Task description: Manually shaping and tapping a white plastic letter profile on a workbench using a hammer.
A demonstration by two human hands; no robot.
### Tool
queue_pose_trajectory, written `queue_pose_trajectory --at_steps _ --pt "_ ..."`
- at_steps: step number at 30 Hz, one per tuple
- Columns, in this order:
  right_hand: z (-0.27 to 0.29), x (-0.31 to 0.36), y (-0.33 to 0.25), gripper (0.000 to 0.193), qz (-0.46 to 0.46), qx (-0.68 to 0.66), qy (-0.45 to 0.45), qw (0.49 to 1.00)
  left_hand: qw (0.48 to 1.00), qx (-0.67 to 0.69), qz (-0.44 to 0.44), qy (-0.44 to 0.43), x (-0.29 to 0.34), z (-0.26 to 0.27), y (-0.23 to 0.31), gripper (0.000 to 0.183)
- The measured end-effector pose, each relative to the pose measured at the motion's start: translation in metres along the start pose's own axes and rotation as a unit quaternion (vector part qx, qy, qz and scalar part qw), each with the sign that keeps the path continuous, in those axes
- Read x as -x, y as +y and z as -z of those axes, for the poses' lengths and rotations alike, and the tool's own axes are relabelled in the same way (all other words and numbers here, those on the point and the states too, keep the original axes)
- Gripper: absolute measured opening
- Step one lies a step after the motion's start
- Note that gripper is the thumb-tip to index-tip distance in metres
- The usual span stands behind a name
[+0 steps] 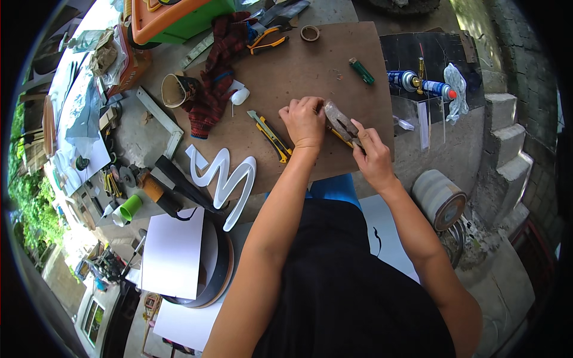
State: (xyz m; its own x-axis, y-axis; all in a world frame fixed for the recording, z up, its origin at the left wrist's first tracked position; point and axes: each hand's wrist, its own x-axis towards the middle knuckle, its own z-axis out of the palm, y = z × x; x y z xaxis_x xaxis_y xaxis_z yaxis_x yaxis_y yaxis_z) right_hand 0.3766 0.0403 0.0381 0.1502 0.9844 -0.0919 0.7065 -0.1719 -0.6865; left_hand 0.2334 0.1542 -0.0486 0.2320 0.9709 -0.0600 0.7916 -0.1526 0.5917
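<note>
Over the brown board (352, 48), both of my hands meet around a greyish oblong piece (338, 116) with a dark notch along one side. My right hand (374, 156) grips its lower end between thumb and fingers. Closed fingers of my left hand (302, 123) are at its upper left; whatever they pinch is hidden. A thin yellow strip shows beneath the piece, partly covered. To the left of my left hand lies a yellow-and-black utility knife (271, 137). A white wavy plastic strip (242, 182) overhangs the board's left front edge.
Yellow-handled pliers (268, 43), a tape roll (310, 33) and a green lighter (362, 70) lie farther back. Blue gas canisters (439, 89) stand right. At left are plaid cloth (218, 77), a paper cup (173, 92), a metal square (158, 116) and an angle grinder (152, 191).
</note>
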Motion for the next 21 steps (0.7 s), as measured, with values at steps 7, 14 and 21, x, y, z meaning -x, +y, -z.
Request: queue_pose_trajectory --at_steps 7,14,21 --pt "0.009 0.013 -0.010 0.056 -0.015 -0.045 0.058 0.997 0.999 0.037 -0.007 -0.013 -0.001 0.015 0.006 0.028" --pt "0.023 0.052 0.014 0.037 -0.319 -0.209 0.051 0.923 0.997 0.041 -0.071 -0.001 0.063 0.133 -0.006 0.036" --pt "0.042 0.069 0.013 0.032 -0.245 -0.153 -0.023 0.957 0.971 -0.093 0.198 0.100 0.167 0.192 -0.139 0.034"
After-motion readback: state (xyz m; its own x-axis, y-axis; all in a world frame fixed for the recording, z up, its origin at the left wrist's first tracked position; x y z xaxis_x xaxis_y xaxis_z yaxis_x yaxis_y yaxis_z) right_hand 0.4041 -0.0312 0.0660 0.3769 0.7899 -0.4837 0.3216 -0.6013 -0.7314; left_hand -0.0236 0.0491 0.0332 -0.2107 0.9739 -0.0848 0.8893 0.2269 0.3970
